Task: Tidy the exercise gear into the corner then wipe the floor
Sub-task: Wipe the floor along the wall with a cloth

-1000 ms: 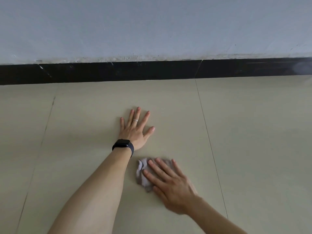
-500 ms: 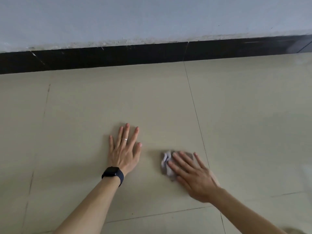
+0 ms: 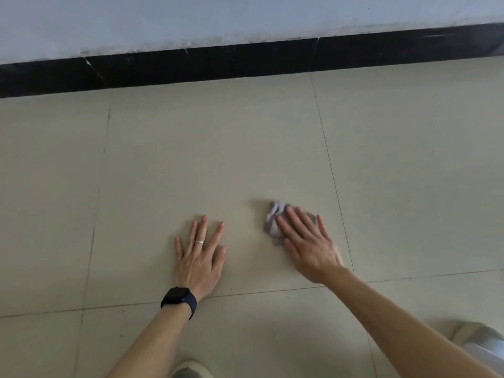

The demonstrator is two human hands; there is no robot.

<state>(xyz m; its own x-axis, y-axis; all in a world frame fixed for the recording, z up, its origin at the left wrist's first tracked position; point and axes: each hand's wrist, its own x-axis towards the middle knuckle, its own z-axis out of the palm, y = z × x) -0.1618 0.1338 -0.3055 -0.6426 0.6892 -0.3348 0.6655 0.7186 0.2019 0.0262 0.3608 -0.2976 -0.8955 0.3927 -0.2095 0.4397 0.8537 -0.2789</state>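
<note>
Two bare hands lie on the tiled floor [image 3: 218, 159], palms down. The left hand [image 3: 197, 261] is flat on a tile, its fingers [image 3: 203, 227] straight and spread, with nothing under or between them; a ring [image 3: 198, 242] sits on one finger and a dark watch [image 3: 178, 300] wraps the wrist. The right hand [image 3: 308, 244] is near it, to its right and slightly farther forward, and presses down on a small crumpled cloth [image 3: 274, 219]. Its fingers [image 3: 296, 222] are stretched out straight over the cloth, not curled around it, so the cloth is pinned between palm and floor; the pale grey bunch shows past the fingertips and along the left edge of the hand. That hand and the cloth are slightly blurred. The cloth is on the same tile as the left hand, just left of a grout line [image 3: 331, 170] running away toward the wall, and well short of the black baseboard [image 3: 218, 66]. Above the baseboard is a pale wall [image 3: 191, 20] with a rough lower edge. At the bottom edge of the view a light shoe [image 3: 191, 371] shows between the forearms, and another shoe [image 3: 474, 336] shows at the lower right beside the right forearm.
</note>
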